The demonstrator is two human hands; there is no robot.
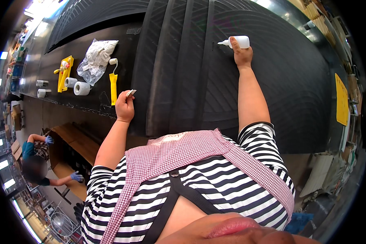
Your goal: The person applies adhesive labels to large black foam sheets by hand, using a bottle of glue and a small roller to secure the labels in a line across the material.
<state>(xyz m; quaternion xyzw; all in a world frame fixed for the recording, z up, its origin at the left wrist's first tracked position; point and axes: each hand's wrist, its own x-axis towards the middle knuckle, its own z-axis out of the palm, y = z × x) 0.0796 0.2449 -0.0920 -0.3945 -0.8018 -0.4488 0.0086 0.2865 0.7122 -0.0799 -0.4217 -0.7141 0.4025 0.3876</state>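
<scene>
The right hand (pixel 242 57) reaches over the right part of the black bench (pixel 128 46), its grip wrapped around a white squeeze bottle (pixel 242 40). The bottle lies on its side in the hand, its nozzle pointing left; the side that shows is plain white. The left hand (pixel 125 107), nearer the bench's front edge, has a narrow grip, pinching a small white piece (pixel 131 92) between thumb and fingers. Long dark strips (pixel 177 81) lie between the two hands.

Just left of the left hand is a yellow-handled paint roller (pixel 113 87). Beyond it sit a clear plastic bag (pixel 96 59) of white material, two white tape rolls (pixel 81 88) and a yellow tray (pixel 61 84). Pale lettering (pixel 173 137) on the checked apron (pixel 179 150) is too foreshortened to read. A yellow plate (pixel 340 99) at the far right bears small dark marks, also unreadable.
</scene>
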